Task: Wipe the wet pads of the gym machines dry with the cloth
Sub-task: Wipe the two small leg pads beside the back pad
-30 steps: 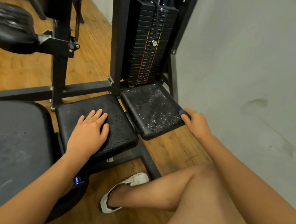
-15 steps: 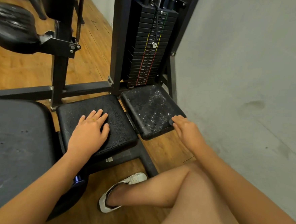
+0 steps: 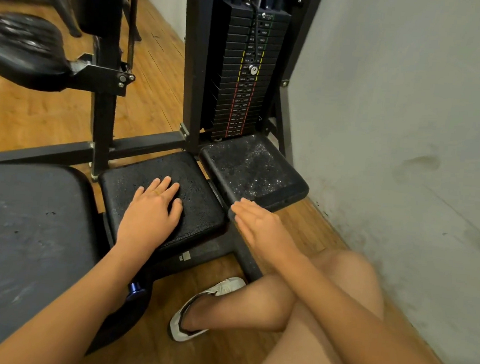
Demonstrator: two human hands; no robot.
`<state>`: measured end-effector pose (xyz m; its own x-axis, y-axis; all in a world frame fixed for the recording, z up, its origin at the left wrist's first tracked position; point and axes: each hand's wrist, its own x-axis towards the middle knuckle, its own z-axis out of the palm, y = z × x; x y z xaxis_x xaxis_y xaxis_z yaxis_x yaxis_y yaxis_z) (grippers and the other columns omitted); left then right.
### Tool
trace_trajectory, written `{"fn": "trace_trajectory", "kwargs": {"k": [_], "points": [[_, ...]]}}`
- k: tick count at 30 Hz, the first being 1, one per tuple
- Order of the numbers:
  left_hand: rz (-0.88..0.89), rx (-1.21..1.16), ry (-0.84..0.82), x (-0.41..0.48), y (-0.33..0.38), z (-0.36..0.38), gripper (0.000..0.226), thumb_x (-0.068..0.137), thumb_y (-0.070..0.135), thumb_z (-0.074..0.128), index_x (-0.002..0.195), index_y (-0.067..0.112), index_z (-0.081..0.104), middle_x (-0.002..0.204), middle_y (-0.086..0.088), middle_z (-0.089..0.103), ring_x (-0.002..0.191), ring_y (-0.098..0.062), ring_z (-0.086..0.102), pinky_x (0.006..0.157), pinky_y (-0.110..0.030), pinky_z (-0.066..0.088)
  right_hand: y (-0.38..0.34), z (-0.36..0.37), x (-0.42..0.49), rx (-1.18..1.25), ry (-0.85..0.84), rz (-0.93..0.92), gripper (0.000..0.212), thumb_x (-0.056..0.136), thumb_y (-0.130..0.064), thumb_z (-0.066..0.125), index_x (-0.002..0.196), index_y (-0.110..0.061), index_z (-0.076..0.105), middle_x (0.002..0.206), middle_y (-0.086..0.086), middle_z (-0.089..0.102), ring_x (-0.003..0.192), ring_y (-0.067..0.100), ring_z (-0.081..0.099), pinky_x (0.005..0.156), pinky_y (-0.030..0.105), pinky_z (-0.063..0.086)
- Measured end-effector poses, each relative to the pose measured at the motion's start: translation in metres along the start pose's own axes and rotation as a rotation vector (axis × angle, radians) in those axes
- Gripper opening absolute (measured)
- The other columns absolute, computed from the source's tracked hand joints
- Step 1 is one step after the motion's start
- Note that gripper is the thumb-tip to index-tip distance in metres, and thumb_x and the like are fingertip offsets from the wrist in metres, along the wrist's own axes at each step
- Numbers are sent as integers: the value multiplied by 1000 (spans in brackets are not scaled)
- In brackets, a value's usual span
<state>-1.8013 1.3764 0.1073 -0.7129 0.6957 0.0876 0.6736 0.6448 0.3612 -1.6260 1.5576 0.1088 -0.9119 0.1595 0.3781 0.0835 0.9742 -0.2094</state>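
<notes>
Two square black pads sit side by side low on the machine. The left pad (image 3: pixel 201 196) looks matte, and my left hand (image 3: pixel 148 215) rests flat on it with fingers spread. The right pad (image 3: pixel 251 168) glistens with water droplets. My right hand (image 3: pixel 261 226) lies with straight fingers together at that pad's near left corner, above the black frame bar (image 3: pixel 244 259). No cloth shows in either hand.
A large black seat pad (image 3: pixel 24 238) fills the left. The weight stack (image 3: pixel 246 77) stands just behind the pads, and a grey wall (image 3: pixel 406 136) runs close on the right. Another black pad (image 3: pixel 21 47) juts out at upper left. My knee and shoe (image 3: pixel 204 307) are below.
My right hand has slid left along the right pad's near edge, from its right corner to its left corner. My left hand has stayed flat on the left pad.
</notes>
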Motion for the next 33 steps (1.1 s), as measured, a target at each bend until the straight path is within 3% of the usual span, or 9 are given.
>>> {"fn": "trace_trajectory", "kwargs": {"k": [3,7,13,19,23,25,27,30,33], "points": [[2,8,2,0,0,0,50,104,35,38,151,18,39,159,-5,33,149,-23,24,122,-43,16,29,-9,0,-15,-3,104,31,94,-16,55,120,-4,67,122,12,67,119,26,60,108,42,40],[5,-4,10,1,-1,2,49,103,34,39,150,18,41,158,-5,35,149,-23,25,122,-44,17,51,-20,4,-58,16,227,26,95,-12,59,119,-7,67,121,10,67,121,25,59,104,40,44],[5,-10,21,1,-2,3,48,103,33,40,148,17,44,157,-6,36,148,-24,26,121,-44,18,68,-32,5,-96,-46,176,23,94,-10,61,115,-8,69,119,9,69,116,24,62,103,40,46],[-3,-22,26,1,-1,2,49,103,34,40,149,18,43,158,-5,35,148,-23,25,121,-43,17,109,-53,14,-171,1,535,18,97,-11,51,99,-11,69,98,10,72,89,34,65,76,39,51],[0,-24,27,1,-1,1,49,103,35,40,148,18,44,157,-5,35,148,-23,26,121,-44,18,73,-38,15,-133,-48,364,14,96,-12,51,94,-14,65,91,2,66,84,24,65,71,31,47],[0,-28,23,1,-1,1,49,103,35,41,148,18,44,157,-5,35,148,-23,26,121,-44,18,50,-26,16,-85,-69,270,19,96,-14,54,107,-15,69,109,3,69,105,22,66,91,37,52],[-3,-29,17,1,0,0,49,103,35,41,149,18,43,158,-5,35,148,-23,25,122,-43,17,24,-11,16,-32,-64,193,27,96,-13,56,120,-12,67,127,5,65,123,20,57,106,38,43],[-3,-35,16,0,0,0,48,103,34,41,149,18,43,158,-5,35,149,-23,25,122,-44,17,-2,9,21,35,-50,1,28,89,-9,59,114,-3,69,121,11,68,118,27,61,104,39,41],[-6,-25,14,-1,0,0,48,103,34,40,149,18,43,158,-5,34,149,-23,24,122,-43,17,-4,13,32,75,-51,16,28,91,-8,59,117,-3,67,123,11,67,121,26,59,108,25,31]]}}
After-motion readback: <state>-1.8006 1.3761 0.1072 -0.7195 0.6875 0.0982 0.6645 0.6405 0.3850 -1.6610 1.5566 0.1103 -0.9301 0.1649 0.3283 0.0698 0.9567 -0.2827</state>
